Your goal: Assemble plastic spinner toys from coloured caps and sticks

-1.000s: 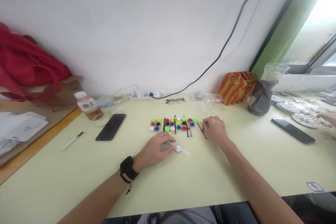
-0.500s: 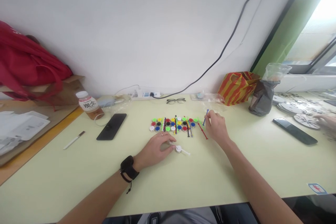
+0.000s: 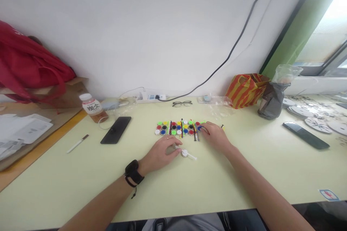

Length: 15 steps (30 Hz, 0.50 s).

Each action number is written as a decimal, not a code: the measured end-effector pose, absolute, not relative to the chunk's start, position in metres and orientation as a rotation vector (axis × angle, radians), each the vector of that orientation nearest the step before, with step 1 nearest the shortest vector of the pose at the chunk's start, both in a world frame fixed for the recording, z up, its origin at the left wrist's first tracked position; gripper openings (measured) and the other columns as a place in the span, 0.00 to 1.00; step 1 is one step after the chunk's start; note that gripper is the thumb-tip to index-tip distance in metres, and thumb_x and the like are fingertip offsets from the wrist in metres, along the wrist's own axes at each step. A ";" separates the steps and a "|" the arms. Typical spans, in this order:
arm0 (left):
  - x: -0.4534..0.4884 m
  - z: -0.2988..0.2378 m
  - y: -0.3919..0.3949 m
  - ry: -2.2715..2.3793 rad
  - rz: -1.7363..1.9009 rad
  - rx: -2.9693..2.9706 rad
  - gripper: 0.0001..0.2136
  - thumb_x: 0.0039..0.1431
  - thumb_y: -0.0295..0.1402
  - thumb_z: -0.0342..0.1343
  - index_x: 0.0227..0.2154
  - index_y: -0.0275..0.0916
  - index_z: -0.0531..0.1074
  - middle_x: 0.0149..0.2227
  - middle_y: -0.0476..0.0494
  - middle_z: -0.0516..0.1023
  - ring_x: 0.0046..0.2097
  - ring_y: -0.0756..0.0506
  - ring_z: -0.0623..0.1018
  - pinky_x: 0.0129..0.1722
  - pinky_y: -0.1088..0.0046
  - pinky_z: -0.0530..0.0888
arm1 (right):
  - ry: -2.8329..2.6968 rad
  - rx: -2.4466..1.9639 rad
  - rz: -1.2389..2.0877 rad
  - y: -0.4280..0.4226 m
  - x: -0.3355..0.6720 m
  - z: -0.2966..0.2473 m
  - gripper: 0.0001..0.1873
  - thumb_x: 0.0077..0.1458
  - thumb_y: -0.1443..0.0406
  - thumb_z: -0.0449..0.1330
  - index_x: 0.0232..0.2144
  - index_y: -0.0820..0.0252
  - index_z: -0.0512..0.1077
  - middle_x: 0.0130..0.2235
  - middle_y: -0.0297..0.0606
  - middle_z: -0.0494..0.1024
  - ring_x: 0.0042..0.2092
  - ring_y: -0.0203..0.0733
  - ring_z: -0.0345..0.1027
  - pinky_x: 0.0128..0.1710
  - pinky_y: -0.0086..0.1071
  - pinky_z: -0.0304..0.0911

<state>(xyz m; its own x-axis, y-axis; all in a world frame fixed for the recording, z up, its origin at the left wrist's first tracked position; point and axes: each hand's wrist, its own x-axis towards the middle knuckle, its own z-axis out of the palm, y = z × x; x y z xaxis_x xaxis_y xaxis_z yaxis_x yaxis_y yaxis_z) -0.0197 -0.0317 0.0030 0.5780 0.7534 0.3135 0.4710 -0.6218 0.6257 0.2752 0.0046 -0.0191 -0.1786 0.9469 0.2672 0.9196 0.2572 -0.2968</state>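
Observation:
Rows of small coloured round caps with thin coloured sticks between them lie mid-table. My left hand, with a black watch on the wrist, rests flat on the table just in front of them, fingertips touching a white cap on a white stick. My right hand is at the right end of the rows, fingers curled over a red stick and the last caps. Whether it grips a stick is hidden. A small dark piece lies just right of that hand.
A black phone, a bottle and a white pen lie to the left. Glasses and a power strip sit by the wall. A striped bag, a grey pouch and another phone are to the right.
My right hand lifted a blue stick, then moved left and down onto the right end of the rows. My left hand stayed put. Another person's hand at the far right left view.

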 end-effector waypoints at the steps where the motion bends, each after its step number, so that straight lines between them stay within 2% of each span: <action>1: -0.020 0.003 -0.032 0.979 0.783 2.324 0.07 0.67 0.35 0.59 0.46 0.45 0.78 0.49 0.45 0.81 0.52 0.42 0.78 0.55 0.63 0.74 | -2.154 -1.713 0.077 0.006 0.276 -0.020 0.12 0.68 0.64 0.52 0.47 0.53 0.75 0.43 0.39 0.80 0.44 0.45 0.73 0.37 0.32 0.57; 9: -0.017 0.005 -0.035 0.882 0.714 2.131 0.09 0.68 0.36 0.58 0.46 0.43 0.79 0.46 0.43 0.83 0.47 0.44 0.80 0.49 0.67 0.77 | -2.034 -1.642 0.002 -0.004 0.273 -0.007 0.07 0.65 0.64 0.55 0.37 0.56 0.73 0.35 0.37 0.78 0.38 0.44 0.71 0.33 0.33 0.56; 12: -0.015 0.008 -0.040 0.788 0.641 2.002 0.12 0.70 0.37 0.55 0.51 0.42 0.79 0.49 0.41 0.83 0.49 0.44 0.81 0.49 0.68 0.77 | -1.949 -1.449 0.081 -0.018 0.263 0.002 0.07 0.65 0.62 0.56 0.39 0.57 0.74 0.31 0.36 0.75 0.34 0.42 0.69 0.35 0.33 0.59; 15: -0.014 0.010 -0.041 0.858 0.716 2.010 0.11 0.70 0.38 0.55 0.47 0.41 0.79 0.45 0.43 0.83 0.44 0.45 0.80 0.44 0.70 0.76 | -2.020 -1.232 0.246 -0.034 0.244 0.008 0.07 0.65 0.63 0.57 0.40 0.57 0.75 0.32 0.36 0.75 0.34 0.41 0.68 0.37 0.33 0.61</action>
<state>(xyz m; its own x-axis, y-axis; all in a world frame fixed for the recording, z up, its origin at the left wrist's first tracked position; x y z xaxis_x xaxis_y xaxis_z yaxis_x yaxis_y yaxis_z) -0.0138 -0.0406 0.0097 0.6064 0.7757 0.1746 0.3114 -0.4338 0.8455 0.2444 -0.0336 0.0076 -0.2609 0.8292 0.4943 0.6866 0.5194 -0.5088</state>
